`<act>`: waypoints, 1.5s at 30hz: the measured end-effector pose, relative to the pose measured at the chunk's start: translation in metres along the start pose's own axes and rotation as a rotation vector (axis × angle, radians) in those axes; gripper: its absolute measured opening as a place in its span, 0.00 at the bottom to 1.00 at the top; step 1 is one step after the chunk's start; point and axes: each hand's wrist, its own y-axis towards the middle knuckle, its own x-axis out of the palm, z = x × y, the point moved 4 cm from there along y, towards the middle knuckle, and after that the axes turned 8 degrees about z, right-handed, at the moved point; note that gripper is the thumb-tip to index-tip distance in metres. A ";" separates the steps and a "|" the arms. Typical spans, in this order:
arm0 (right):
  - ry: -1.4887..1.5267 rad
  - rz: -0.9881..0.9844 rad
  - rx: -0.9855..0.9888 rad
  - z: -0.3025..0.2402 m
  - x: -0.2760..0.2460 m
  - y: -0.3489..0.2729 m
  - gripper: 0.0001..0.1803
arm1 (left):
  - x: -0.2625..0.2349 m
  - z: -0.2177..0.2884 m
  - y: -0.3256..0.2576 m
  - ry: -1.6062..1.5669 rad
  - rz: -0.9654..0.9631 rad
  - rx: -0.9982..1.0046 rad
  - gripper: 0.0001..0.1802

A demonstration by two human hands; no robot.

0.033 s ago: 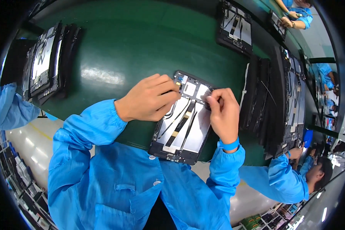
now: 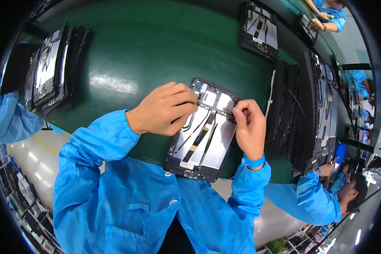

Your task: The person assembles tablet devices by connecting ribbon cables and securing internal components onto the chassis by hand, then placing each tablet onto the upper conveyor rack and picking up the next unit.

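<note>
An opened tablet (image 2: 218,146) without its back cover lies tilted at the table's near edge, showing silvery panels, black ribbon cables and small circuit parts. My left hand (image 2: 167,108) is closed at its upper left edge, fingers curled and tips partly hidden. At the upper right edge my right hand (image 2: 250,127) has thumb and forefinger pinched together. Whatever lies in that pinch is too small to make out. A blue band (image 2: 254,161) circles my right wrist.
On the green table (image 2: 152,46), a stack of opened tablets (image 2: 51,67) stands left. Another opened tablet (image 2: 260,31) lies far right, with dark panels (image 2: 285,106) and more tablets (image 2: 326,114) standing in rows nearer. A co-worker (image 2: 321,199) sits at the right; others work beyond.
My right hand has shifted slightly right and toward me along the tablet's edge. My left hand and the tablet stay nearly still.
</note>
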 end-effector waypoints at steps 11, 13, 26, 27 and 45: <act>0.642 0.001 0.039 0.034 -0.012 -0.025 0.10 | 0.000 -0.009 -0.022 -0.020 0.052 0.097 0.22; 0.690 0.006 0.008 0.032 -0.011 -0.019 0.10 | 0.000 -0.010 -0.024 0.012 0.091 0.135 0.20; 0.789 -0.101 -0.125 -0.014 0.009 0.006 0.10 | -0.005 -0.008 -0.019 0.025 0.060 0.250 0.22; 0.792 -0.122 -0.136 -0.019 0.013 0.010 0.10 | -0.004 -0.007 -0.019 0.041 0.054 0.255 0.22; 0.784 -0.081 -0.075 -0.015 0.031 0.034 0.09 | 0.003 -0.008 -0.019 0.164 0.028 0.289 0.23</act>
